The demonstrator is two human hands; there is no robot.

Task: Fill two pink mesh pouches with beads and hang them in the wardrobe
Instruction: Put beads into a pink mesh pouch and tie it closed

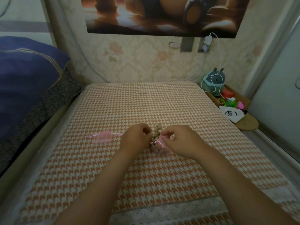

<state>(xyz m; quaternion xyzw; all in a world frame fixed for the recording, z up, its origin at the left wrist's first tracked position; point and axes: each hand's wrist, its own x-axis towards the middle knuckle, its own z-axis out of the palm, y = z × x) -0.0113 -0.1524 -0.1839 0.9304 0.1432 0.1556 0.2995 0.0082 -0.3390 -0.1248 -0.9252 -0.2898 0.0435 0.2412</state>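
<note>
A pink mesh pouch (159, 147) lies on the orange houndstooth table cover between my hands, with tan beads showing through its mesh. A string of tan wooden beads (157, 129) runs from above the pouch down into its mouth. My left hand (136, 138) has curled fingers on the bead string at the pouch's left side. My right hand (183, 140) pinches the pouch's pink rim and ribbon. A second pink mesh pouch (103, 137) lies flat to the left, its ribbon spread out, apart from both hands.
The table (113, 176) has a lace-edged cover. A blue pillow and bedding (27, 75) lie to the left. At the right stand a box with a grey plush toy (214, 82), a white cable and a white drawstring bag (231, 114). A sliding door (279, 88) is at far right.
</note>
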